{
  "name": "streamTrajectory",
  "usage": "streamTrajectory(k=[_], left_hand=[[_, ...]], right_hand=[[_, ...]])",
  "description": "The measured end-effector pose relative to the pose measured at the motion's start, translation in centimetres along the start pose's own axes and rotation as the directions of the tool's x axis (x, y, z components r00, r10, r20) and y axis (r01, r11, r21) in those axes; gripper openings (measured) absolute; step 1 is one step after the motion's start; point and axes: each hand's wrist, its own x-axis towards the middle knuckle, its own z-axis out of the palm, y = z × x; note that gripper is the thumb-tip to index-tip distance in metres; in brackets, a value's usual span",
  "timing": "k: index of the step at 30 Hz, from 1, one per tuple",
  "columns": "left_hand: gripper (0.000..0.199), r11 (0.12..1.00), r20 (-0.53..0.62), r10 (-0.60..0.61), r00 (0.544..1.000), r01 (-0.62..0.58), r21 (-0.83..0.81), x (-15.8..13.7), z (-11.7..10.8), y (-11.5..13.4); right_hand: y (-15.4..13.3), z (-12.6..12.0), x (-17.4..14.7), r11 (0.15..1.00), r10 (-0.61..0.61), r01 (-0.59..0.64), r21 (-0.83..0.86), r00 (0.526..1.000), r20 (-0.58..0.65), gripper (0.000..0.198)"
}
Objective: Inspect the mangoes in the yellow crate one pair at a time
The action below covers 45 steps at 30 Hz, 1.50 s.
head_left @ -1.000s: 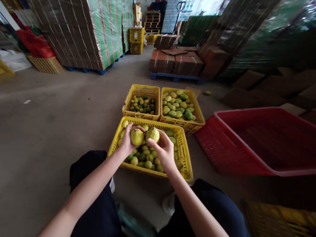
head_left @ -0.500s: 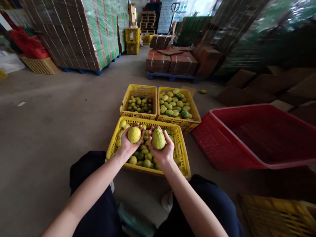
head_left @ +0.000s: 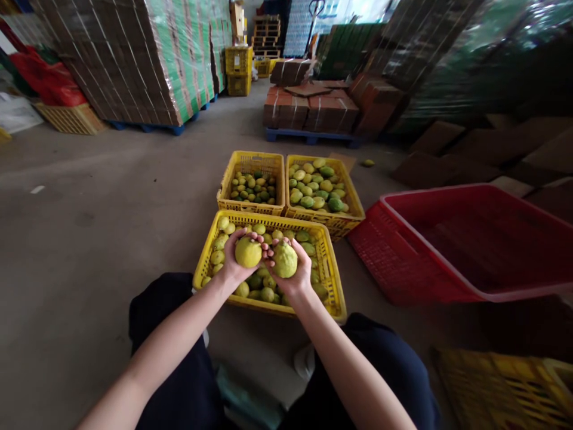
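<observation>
A smooth yellow lemon [head_left: 248, 252] rests in the palm of my left hand [head_left: 233, 263], whose fingers curl round it. In my right hand [head_left: 302, 276] lies a bumpy, greenish-yellow lemon [head_left: 285, 260], its knobbed end pointing away from me. The fingertips of both hands come close together; whether they touch I cannot tell. Both hands are over a wide yellow crate [head_left: 335, 280] of yellow and green lemons [head_left: 267, 294]. My hands and forearms hide part of its contents.
Behind stand two more yellow crates, the left one [head_left: 227, 179] holding small fruit, the right one [head_left: 353, 194] larger lemons. To the right is a big red bin [head_left: 380, 263]. A loose lemon [head_left: 367, 163] lies on the floor. Strapped cardboard [head_left: 331, 113] sits on a blue pallet [head_left: 308, 137].
My hands have drawn closer together and slightly nearer to me. Both lemons have turned a little, and the right one now shows its knobbed end more upright.
</observation>
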Motion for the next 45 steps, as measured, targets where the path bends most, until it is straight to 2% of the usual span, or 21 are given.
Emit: streamTrajectory(k=[5,9,11,14,17,24,32,37,40,42,43,45], left_hand=[[0.044,0.994,0.093,-0.061,0.994,0.052,0.099,-0.4,0.0,0.3],[0.027,0.998,0.015,0.046,0.999,-0.045,-0.032,0.0,-0.3,0.0],[0.020,0.986,-0.050,0.104,0.993,-0.110,-0.123,0.4,-0.5,-0.3],[0.022,0.965,-0.139,0.123,0.983,-0.152,-0.214,1.1,-0.7,-0.7],[0.023,0.959,-0.200,0.115,0.973,-0.161,-0.234,1.4,-0.8,-0.9],[0.022,0.962,-0.246,0.104,0.964,-0.160,-0.222,1.5,-0.6,-1.1],[0.024,0.974,-0.225,0.110,0.968,-0.149,-0.169,1.4,-0.7,-1.2],[0.024,0.965,-0.238,0.097,0.966,-0.150,-0.217,1.7,-0.8,-1.0],[0.027,0.958,-0.235,0.101,0.967,-0.159,-0.240,1.8,-0.7,-0.7],[0.030,0.948,-0.232,0.108,0.967,-0.170,-0.268,1.8,-0.6,-0.2],[0.031,0.941,-0.235,0.114,0.965,-0.181,-0.285,1.8,-0.6,0.0],[0.032,0.925,-0.243,0.134,0.961,-0.209,-0.316,1.7,-0.6,0.7]], right_hand=[[-0.2,-0.4,-0.3,0.994,-0.003,0.014,-0.104,0.994,0.105,0.022],[-0.1,-0.1,-0.1,0.999,-0.027,0.027,-0.027,1.000,0.006,0.007],[-0.1,0.2,0.2,0.999,-0.042,0.044,0.032,0.996,-0.074,0.010],[-0.1,0.5,0.5,0.994,-0.051,0.066,0.090,0.986,-0.160,0.011],[-0.1,0.5,0.7,0.990,-0.037,0.064,0.122,0.976,-0.215,0.013],[0.0,-0.9,1.2,0.994,-0.091,0.098,0.039,0.984,-0.151,0.021],[0.3,-1.2,1.2,0.992,-0.066,0.090,0.094,0.970,-0.234,0.030],[-0.1,-1.1,1.2,0.992,-0.059,0.083,0.099,0.973,-0.224,0.029],[0.4,-1.4,1.6,0.996,-0.042,0.059,0.068,0.972,-0.229,0.021],[1.6,-2.1,1.5,0.999,0.037,-0.032,0.020,0.950,-0.309,0.014],[2.6,-2.6,1.3,0.994,0.103,-0.113,-0.004,0.919,-0.381,0.010],[4.7,-3.9,0.6,0.951,0.240,-0.305,-0.038,0.813,-0.530,0.007]])
